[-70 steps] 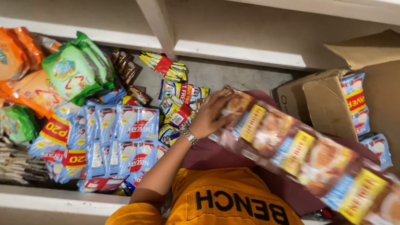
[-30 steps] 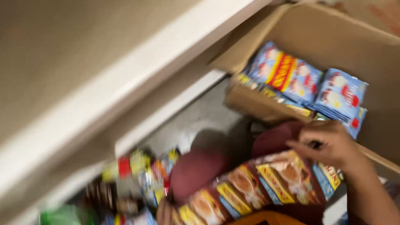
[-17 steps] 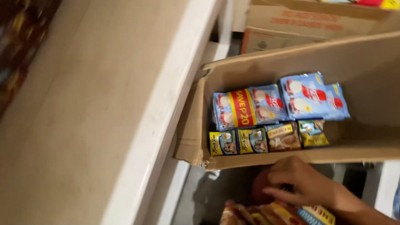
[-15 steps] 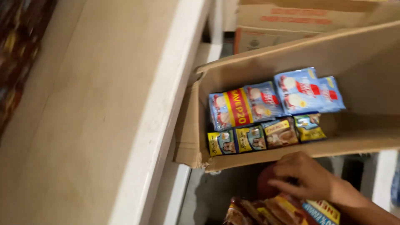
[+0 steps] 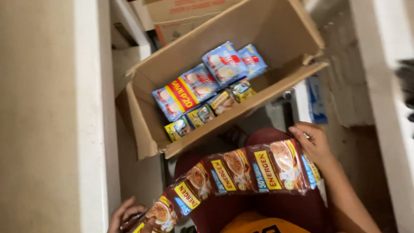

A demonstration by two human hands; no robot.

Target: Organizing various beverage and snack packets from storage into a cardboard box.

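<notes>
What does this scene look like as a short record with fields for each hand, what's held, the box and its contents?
left hand: grips the lower end of the strip
right hand: grips the upper end of the strip
held item: brown sachet strip, joined packets stretched between both hands
box: open cardboard box, beyond the strip, tipped toward the camera
box contents: blue sachets above a row of small yellow-green sachets
surroundings: pale shelf edge on the left

Glossy foil packets, matt cardboard

The strip of brown sachets (image 5: 241, 172) is shiny plastic film, slightly crinkled and catching light. The blue sachets (image 5: 207, 82) in the box look equally glossy. The cardboard box (image 5: 267, 30) is matt brown paperboard with rough, bent flaps. The shelf edge (image 5: 90, 116) looks smooth, painted white.
</notes>
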